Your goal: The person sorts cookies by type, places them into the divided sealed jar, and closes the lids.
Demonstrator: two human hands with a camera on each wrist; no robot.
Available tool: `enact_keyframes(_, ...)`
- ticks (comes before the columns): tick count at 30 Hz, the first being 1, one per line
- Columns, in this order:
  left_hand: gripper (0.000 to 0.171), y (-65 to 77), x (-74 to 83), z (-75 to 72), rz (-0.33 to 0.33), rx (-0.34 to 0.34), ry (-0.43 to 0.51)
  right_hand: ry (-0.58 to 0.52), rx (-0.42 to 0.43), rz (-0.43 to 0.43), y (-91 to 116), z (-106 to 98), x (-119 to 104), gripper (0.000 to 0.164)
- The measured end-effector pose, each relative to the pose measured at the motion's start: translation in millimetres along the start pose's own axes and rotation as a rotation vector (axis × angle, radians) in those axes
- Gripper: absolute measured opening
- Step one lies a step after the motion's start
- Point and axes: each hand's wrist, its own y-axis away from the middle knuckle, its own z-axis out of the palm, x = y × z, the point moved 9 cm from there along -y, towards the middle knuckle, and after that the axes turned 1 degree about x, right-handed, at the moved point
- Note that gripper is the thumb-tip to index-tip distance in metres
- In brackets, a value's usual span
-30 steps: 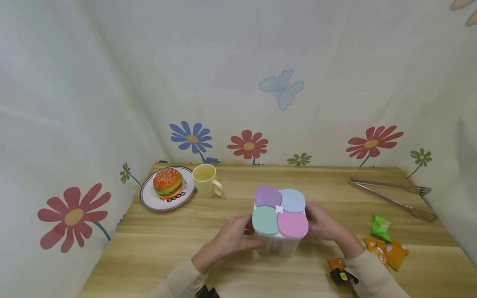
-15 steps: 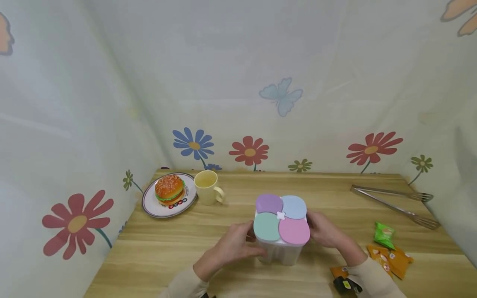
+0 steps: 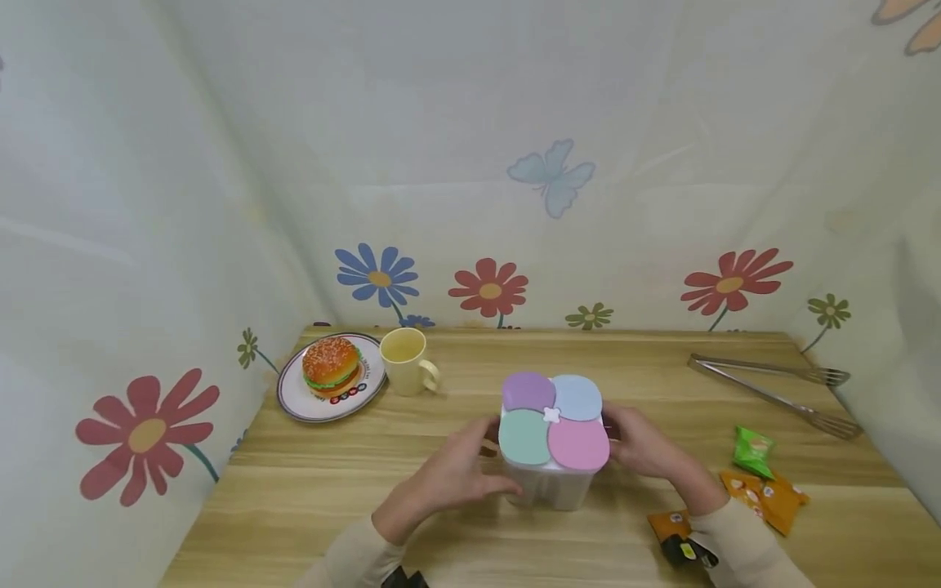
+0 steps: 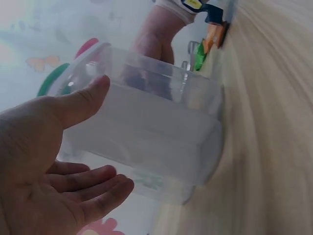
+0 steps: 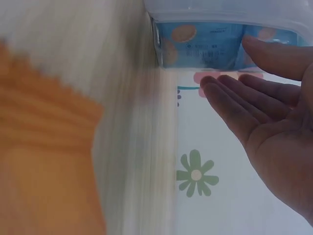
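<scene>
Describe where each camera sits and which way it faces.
Head: head-worn, facing forward and down at the box; left hand, right hand and sleeves show.
Left wrist: on that wrist, facing the box's side; left hand near, right hand beyond.
Right wrist: on that wrist, facing the box; only the right hand shows.
Head and left wrist share box and hands.
</scene>
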Motion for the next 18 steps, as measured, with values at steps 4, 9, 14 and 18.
enact_keyframes(4, 0.092, 4.7, 12.5, -16.3, 0.038, 0.063, -0.037, -0.001, 0.016, -0.009, 4, -3, 1, 0.04)
enact_keyframes(9, 0.094, 7.6, 26.7, -29.7, 0.083, 0.11, -0.114, 0.017, 0.025, -0.01, 8, -9, 0, 0.036)
enact_keyframes(14, 0.094, 9.7, 37.9, -36.6, 0.12, 0.151, -0.197, 0.04, 0.025, -0.002, 13, -13, -2, 0.035)
enact_keyframes(18, 0.091, 11.1, 48.2, -38.9, 0.187, 0.177, -0.273, 0.077, 0.032, 0.008, 18, -15, -1, 0.033)
